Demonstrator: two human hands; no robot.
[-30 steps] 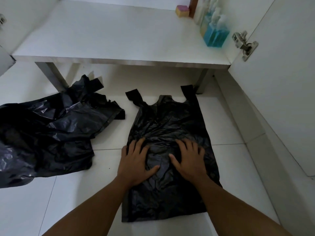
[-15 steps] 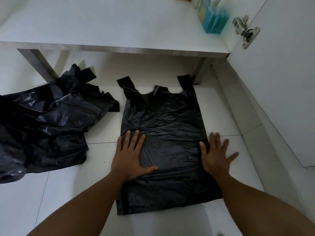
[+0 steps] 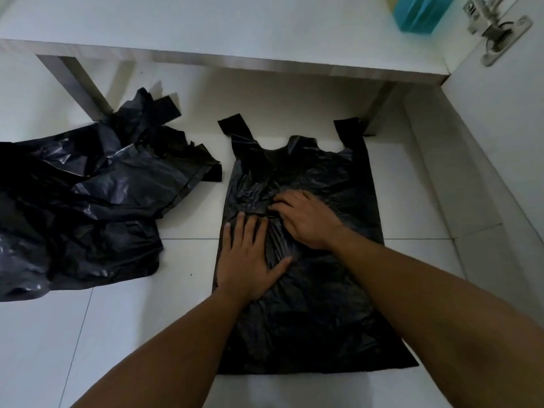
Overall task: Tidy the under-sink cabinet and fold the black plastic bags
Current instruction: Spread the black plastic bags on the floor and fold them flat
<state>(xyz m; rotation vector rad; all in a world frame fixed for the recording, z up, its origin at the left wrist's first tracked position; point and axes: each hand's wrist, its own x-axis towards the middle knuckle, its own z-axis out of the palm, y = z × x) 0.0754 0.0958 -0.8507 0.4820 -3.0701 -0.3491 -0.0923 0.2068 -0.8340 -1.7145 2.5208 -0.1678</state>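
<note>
The flat black bag (image 3: 312,325) lies on the floor (image 3: 132,334). The left hand (image 3: 248,260) presses its middle, fingers straight. Just beyond, the right hand (image 3: 309,219) presses too, fingers spread, gripping nothing. Crumpled bags (image 3: 82,207) lie left of it, the cabinet shelf (image 3: 220,28) beyond.

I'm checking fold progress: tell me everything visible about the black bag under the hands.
The black bag is thin, crinkled plastic, vest-style with two handle straps pointing toward the cabinet. It lies unfolded, flat on the white floor tiles. The left hand and right hand press on its middle.
</note>
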